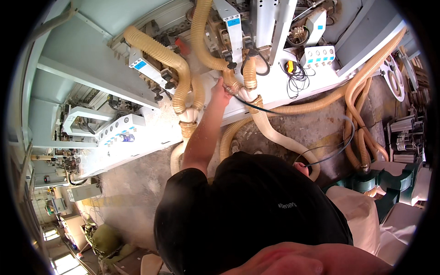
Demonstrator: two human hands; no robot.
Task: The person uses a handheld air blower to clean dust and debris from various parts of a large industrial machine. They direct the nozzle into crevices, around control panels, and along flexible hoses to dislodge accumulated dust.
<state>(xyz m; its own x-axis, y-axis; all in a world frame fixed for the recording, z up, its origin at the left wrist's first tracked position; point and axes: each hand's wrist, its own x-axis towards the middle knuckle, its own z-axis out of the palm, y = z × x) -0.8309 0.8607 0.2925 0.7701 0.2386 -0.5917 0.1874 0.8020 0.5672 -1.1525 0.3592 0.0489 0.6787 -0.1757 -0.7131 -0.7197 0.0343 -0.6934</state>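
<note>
Stretched out in front of me, my left hand (222,93) is closed around the end of a thin dark hose (256,108). What is fitted at that end is too small to make out. Right beside the hand, ribbed tan ducts (250,75) join at a pale branch piece above the white machine bed (284,91). From there the thin hose loops out to the right and comes back to my right hand (301,168), which is close to my body and closed on it. My shirt hides part of that hand.
More ribbed ducts (183,82) rise on the left, and thick ones (357,105) run along the right. A coiled black cable (297,82) with a yellow piece lies on the bed. Control panels (120,128) stand along the machine. Green pipe fittings (389,183) sit at right.
</note>
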